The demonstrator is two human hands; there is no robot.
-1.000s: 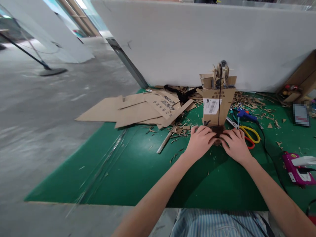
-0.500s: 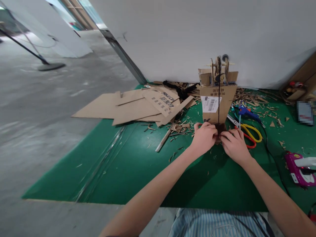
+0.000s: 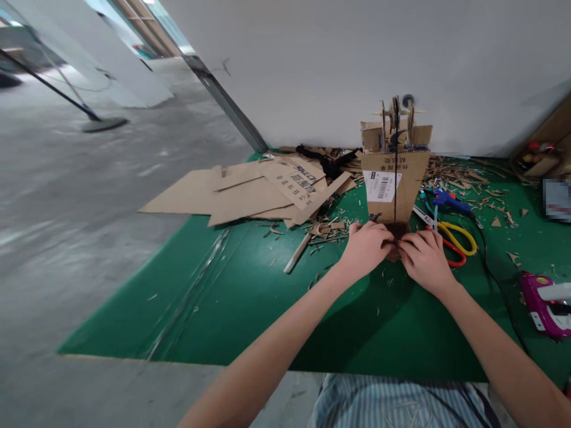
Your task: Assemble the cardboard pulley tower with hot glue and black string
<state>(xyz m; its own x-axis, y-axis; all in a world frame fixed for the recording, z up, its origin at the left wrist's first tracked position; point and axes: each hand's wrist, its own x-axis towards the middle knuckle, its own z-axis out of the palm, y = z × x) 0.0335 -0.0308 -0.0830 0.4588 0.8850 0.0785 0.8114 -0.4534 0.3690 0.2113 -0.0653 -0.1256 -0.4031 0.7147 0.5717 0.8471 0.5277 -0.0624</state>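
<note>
A tall cardboard structure (image 3: 408, 184) with a white label stands upright on the green tabletop, its top fitted with cardboard uprights and a wheel on a thin stick. A black cord (image 3: 395, 190) hangs from the wheel down its front. At the foot, a small brown cardboard box (image 3: 399, 229) sits between my hands. My left hand (image 3: 366, 246) is closed, its fingertips pinching at the box's near rim. From the other side my right hand (image 3: 423, 255) pinches at the same rim, fingertips almost touching the left ones. Fingers hide the cord's lower end.
Right of the structure lie scissors (image 3: 459, 238) with red and yellow handles and a blue glue gun (image 3: 450, 202) with a black cable. A magenta device (image 3: 539, 303) is at far right. Flat cardboard sheets (image 3: 250, 190) and scraps (image 3: 323, 229) lie left. A wall (image 3: 339, 77) stands behind.
The view has shifted slightly, so the scene sits a little further right. Both hands stay at the small box, with only slight finger movement.
</note>
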